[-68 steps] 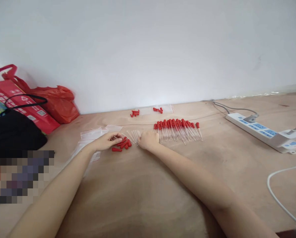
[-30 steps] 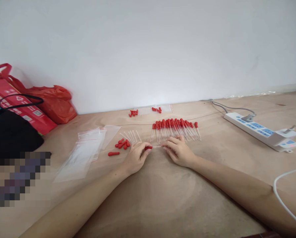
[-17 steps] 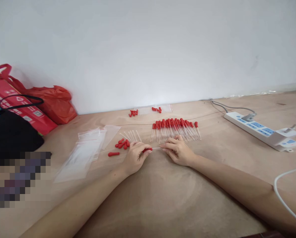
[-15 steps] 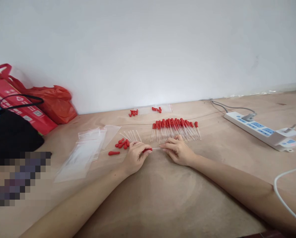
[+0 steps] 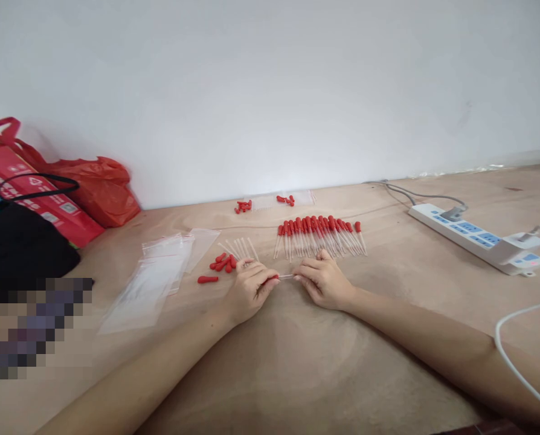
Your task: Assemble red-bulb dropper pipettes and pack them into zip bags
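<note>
the left hand (image 5: 250, 290) is pinching a red bulb (image 5: 276, 277), the right hand (image 5: 323, 283) a clear tube (image 5: 287, 277), its long axis running between them, roughly parallel to the surface's near edge; droppers (image 5: 314, 223) are lying farther back.

Dropper (image 5: 287, 277) bridging left hand (image 5: 252, 287) and right hand (image 5: 325, 283). Behind the right hand, on the tabletop (image 5: 388, 386), a row of droppers (image 5: 318, 232); left of it, dropper tubes (image 5: 241, 246), then rubber bulbs (image 5: 222, 263), then zip-lock bags (image 5: 161, 272). Behind the row, near the wall (image 5: 270, 90), further bulbs (image 5: 243, 206). Far left, carrier bag (image 5: 109, 187); right, power strip (image 5: 472, 235).
</note>
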`<state>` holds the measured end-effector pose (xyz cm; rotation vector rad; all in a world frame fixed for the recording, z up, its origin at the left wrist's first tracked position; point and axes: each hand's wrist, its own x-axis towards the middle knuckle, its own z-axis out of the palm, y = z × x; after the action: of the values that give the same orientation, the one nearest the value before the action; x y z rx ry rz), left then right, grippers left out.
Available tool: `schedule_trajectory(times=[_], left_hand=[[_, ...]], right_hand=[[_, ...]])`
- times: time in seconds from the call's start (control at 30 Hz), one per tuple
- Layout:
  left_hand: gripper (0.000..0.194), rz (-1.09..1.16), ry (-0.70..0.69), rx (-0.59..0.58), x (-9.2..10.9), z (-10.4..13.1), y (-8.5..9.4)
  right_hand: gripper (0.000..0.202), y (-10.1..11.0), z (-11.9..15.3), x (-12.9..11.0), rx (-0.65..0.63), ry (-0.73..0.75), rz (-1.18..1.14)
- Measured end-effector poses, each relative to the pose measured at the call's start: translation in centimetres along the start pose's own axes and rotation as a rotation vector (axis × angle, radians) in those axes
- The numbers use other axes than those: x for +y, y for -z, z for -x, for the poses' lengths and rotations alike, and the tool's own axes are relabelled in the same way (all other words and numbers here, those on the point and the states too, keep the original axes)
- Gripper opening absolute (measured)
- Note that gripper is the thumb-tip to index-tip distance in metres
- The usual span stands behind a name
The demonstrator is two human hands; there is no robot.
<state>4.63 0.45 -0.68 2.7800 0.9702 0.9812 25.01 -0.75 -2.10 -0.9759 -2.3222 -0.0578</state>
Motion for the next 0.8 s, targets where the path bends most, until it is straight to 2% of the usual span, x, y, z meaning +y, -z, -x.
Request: schedule_trajectory(times=[0.1, 0.27, 0.47, 0.53, 0.67, 0.8], left_hand=[[0.017, -0.015, -0.025, -0.013, 0.2, -0.1, 0.0], [0.016, -0.027, -0.085, 0.028, 0.1, 0.0, -0.2], [0.015, -0.02, -0.134, 0.049, -0.6, 0.1, -0.4], [0.016, -0.009, -0.106, 0.045, -0.9, 0.0, -0.2], [0.021, 0.033, 0.034, 0.042, -1.2, 0.0, 0.2], [0.012, 0.063, 0.05, 0.025, -0.8, -0.1, 0.3]], right_hand=[[0.023, -0.1, -0.1, -0.2, -0.013, 0.001, 0.018], [0.024, -0.1, -0.2, -0.5, -0.083, -0.029, -0.018], [0.027, -0.1, -0.7, -0.8, -0.168, -0.088, -0.06], [0.028, 0.0, -0.9, -0.8, -0.173, -0.116, -0.061], [0.029, 0.3, -1.2, -0.5, -0.164, -0.139, -0.062], [0.028, 0.4, -1.1, -0.4, -0.15, -0.134, -0.111]])
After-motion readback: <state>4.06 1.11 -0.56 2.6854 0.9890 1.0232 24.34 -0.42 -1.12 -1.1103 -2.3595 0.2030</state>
